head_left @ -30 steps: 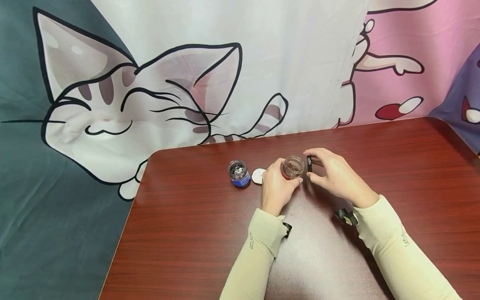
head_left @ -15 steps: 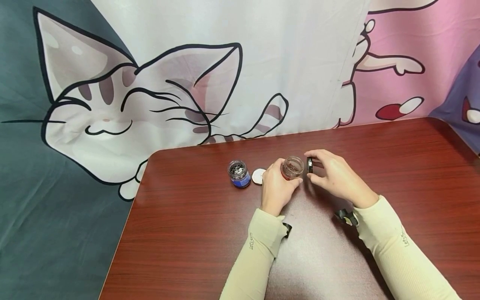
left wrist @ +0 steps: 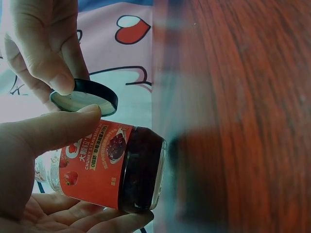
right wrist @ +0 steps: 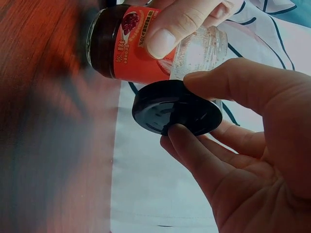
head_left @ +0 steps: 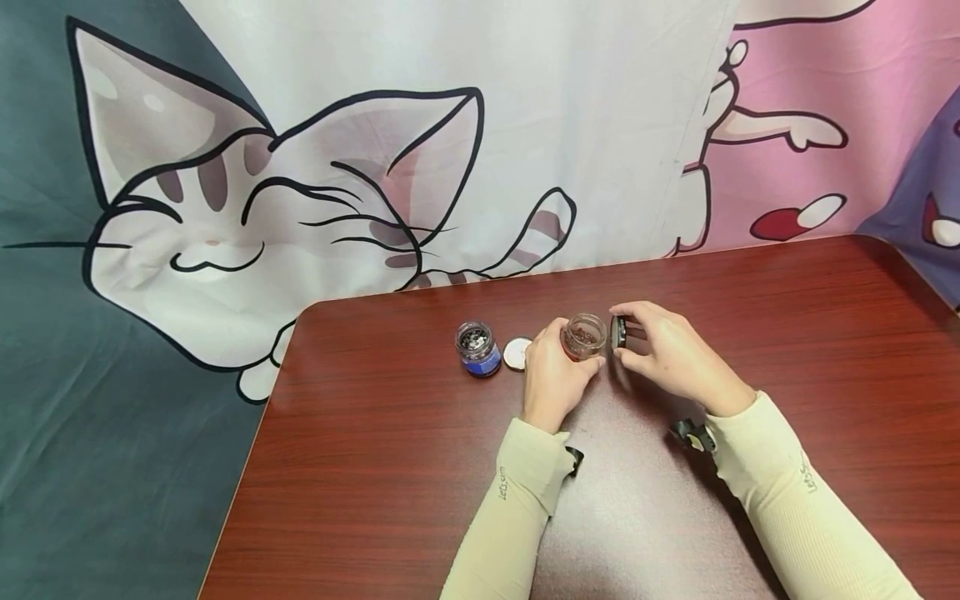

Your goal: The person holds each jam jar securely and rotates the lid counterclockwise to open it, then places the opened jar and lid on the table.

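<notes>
My left hand (head_left: pixel 555 371) grips an uncapped strawberry jam jar (head_left: pixel 584 337) with a red label. Dark jam fills the lower part of the jar, and its upper glass is smeared, as the right wrist view shows. Thumb on one side and fingers on the other, my left hand (left wrist: pixel 29 160) wraps the label. Just right of the jar's mouth, my right hand (head_left: pixel 663 350) pinches a black lid (head_left: pixel 618 332) on edge between thumb and fingers. The lid's pale inner side (left wrist: pixel 80 101) faces the jar in the left wrist view; its black top (right wrist: pixel 177 109) shows in the right wrist view.
Left of my left hand stands a second uncapped jar (head_left: pixel 477 348) with a blue label and dark contents. Between them a lid (head_left: pixel 517 353) lies white side up, partly behind the hand. The reddish wooden table (head_left: pixel 360 467) ends at a cartoon-printed cloth (head_left: pixel 615 133).
My right hand has turned the black lid slightly, so more of its face shows in the head view, and shifted down a little. The left hand and jar have barely moved.
</notes>
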A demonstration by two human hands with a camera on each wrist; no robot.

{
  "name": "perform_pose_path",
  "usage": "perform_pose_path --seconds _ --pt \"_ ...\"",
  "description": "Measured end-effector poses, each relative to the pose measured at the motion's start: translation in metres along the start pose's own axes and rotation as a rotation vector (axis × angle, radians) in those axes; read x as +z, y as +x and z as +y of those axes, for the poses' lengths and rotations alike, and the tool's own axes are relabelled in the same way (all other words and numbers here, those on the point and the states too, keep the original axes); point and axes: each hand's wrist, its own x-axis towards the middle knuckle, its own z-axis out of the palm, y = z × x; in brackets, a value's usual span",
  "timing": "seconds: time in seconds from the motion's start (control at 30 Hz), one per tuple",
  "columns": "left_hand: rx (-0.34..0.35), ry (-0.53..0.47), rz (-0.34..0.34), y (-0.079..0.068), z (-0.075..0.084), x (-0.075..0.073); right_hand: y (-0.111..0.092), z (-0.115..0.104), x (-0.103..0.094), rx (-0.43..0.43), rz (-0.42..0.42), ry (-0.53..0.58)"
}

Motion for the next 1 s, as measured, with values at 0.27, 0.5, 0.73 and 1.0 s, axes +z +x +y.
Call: perform_pose_path --seconds 0.27,0.5,0.73,1.0 --pt "-0.008 -0.012 -0.002 -0.0002 0.0001 0.0001 -0.0001 0.0016 0.0014 -0.005 -0.001 -0.007" --pt "-0.011 0.000 -0.007 -0.0003 0.0004 -0.0002 0.0003 0.0031 0.0030 0.010 -0.018 -0.011" --pt "-0.012 0.001 -0.009 -0.0009 -0.0001 -0.0005 -0.0002 0.0030 0.0026 0.008 -0.020 -0.006" --pt "-0.010 0.000 -0.008 -0.0009 -0.0002 -0.0006 -0.0010 0.0040 0.0033 0.007 -0.023 -0.004"
